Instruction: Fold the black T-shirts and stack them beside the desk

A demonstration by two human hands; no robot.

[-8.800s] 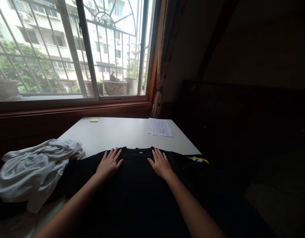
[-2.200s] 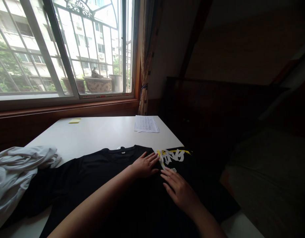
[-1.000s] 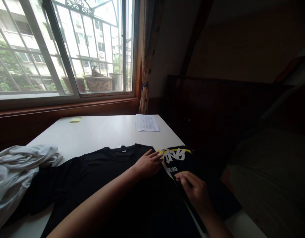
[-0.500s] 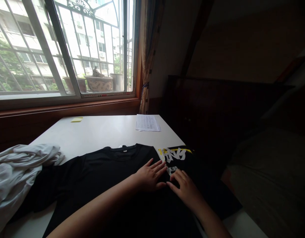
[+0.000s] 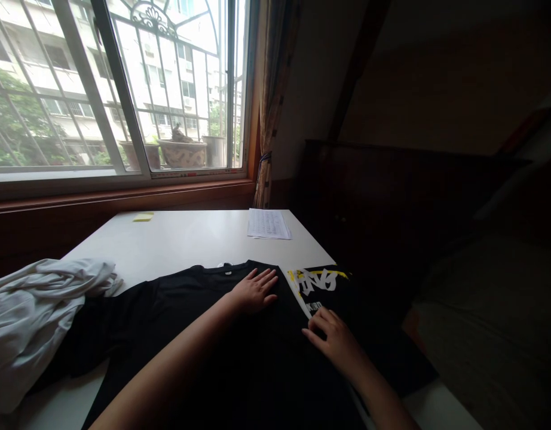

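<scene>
A black T-shirt (image 5: 190, 316) lies spread on the white table (image 5: 204, 233), its neckline towards the window. My left hand (image 5: 254, 291) rests flat on the shirt, just right of the collar, palm down and fingers spread. At the shirt's right edge, my right hand (image 5: 333, 340) is bent, with thumb and forefinger close together on the black cloth; the fingertips are partly hidden. Beyond that edge lies black cloth with white and yellow print (image 5: 318, 280), with a pale strip between the two.
A crumpled white cloth (image 5: 51, 310) is heaped at the table's left. Printed papers (image 5: 269, 224) and a yellow sticky note (image 5: 143, 217) lie near the far edge. A barred window (image 5: 168, 89) and a tied curtain (image 5: 266, 131) stand behind. The right side is dark.
My left hand has slid left and away from me, from the shirt's right edge to beside the collar. My right hand stays almost where it was. The view has shifted slightly.
</scene>
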